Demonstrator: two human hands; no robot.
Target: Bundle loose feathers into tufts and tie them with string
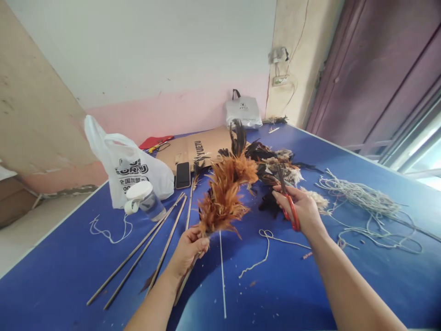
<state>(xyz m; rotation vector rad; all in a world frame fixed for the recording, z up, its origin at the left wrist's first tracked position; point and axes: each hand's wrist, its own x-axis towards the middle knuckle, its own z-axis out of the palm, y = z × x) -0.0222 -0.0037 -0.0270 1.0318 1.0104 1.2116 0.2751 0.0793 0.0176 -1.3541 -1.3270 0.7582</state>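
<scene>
My left hand (193, 246) is closed round the lower end of an orange-brown feather bundle (223, 197), which sits on a thin stick and has dark feathers at its top. Red-handled scissors (292, 211) are in my right hand (303, 209), their blades pointing up and away over a pile of dark and pale feathers (267, 158). A gap lies between the scissors and the bundle. Below the scissors, a short cream string (267, 236) curls on the blue table (275, 294).
Several sticks (138, 257) lie left of my left hand. Behind them are a lidded bottle (146, 202), a white plastic bag (127, 165), a phone (183, 175) and flat cardboard (193, 149). Tangled cord (365, 197) lies at right; a silver bag (244, 111) stands at the back.
</scene>
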